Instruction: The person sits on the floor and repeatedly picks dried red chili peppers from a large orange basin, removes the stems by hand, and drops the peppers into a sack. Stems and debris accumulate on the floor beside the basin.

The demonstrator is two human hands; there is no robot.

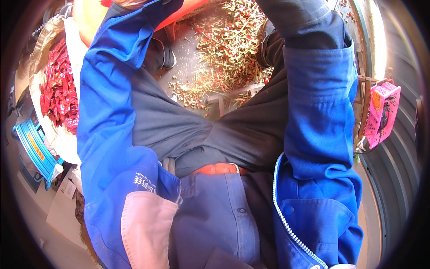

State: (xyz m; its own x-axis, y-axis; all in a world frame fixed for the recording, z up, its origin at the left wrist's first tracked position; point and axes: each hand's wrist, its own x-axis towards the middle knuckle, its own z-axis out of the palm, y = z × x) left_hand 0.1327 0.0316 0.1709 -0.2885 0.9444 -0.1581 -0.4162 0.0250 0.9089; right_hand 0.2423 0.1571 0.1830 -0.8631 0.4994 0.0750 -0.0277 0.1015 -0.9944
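Observation:
Only a sliver of my left hand or wrist (130, 3) shows at the top edge, beyond the blue sleeve; its fingers are hidden. Close to it is a large orange-red object (181, 11), perhaps plastic, cut off by the top edge. My right arm, in a blue sleeve with a dark cuff, reaches past the top edge, so my right hand is out of view. Between my spread legs, a heap of dry stems with red bits (231, 43) lies on the grey floor. Left of my left sleeve, dried red chillies (58, 90) fill a pale cloth sack (37, 64).
A blue plastic item (33, 144) with an orange label stands beyond the sack at the left. A pink perforated plastic container (383, 114) is at the right, near a ribbed grey metal surface (399, 168). A wooden piece (220, 101) lies among the stems.

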